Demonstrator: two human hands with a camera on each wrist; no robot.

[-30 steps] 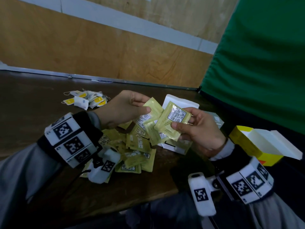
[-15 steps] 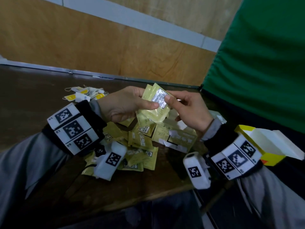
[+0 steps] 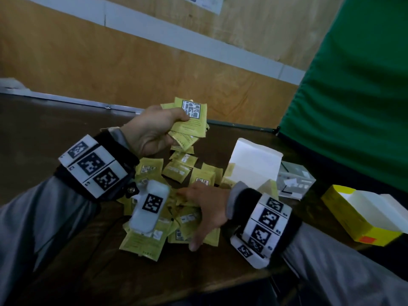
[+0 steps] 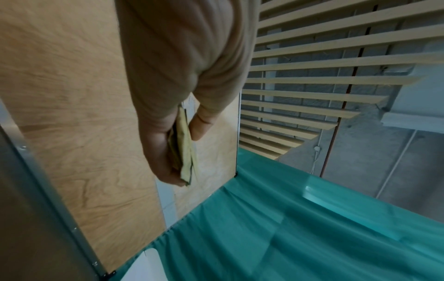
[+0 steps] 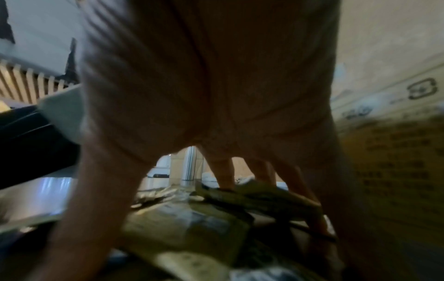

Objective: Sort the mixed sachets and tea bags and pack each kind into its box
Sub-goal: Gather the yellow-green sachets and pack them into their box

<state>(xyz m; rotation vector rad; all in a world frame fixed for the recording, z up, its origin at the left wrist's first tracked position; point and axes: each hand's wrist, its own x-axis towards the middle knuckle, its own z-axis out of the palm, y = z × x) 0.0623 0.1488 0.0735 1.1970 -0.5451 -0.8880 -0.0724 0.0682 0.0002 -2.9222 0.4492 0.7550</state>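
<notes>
My left hand [image 3: 176, 127] is raised above the table and grips a stack of yellow-green sachets [image 3: 191, 123], thumb on the front. The left wrist view shows the same stack [image 4: 186, 161] edge-on, pinched between thumb and fingers of the left hand [image 4: 185, 148]. My right hand [image 3: 191, 217] is down on the loose pile of sachets [image 3: 143, 241] on the dark table [image 3: 66, 272], fingers spread and touching them. The right wrist view is blurred; the right hand [image 5: 204, 199] reaches onto the sachets [image 5: 192, 228]. An open white box [image 3: 254, 166] stands right of the pile.
A grey box [image 3: 295, 180] sits behind the white one. An open yellow box [image 3: 353, 224] lies at the far right table edge. A green curtain [image 3: 353, 85] hangs on the right and a wooden wall [image 3: 110, 62] runs behind the table.
My right hand let go of the sachet it was adding to the stack and dropped onto the pile. The left hand lifted higher with the stack.
</notes>
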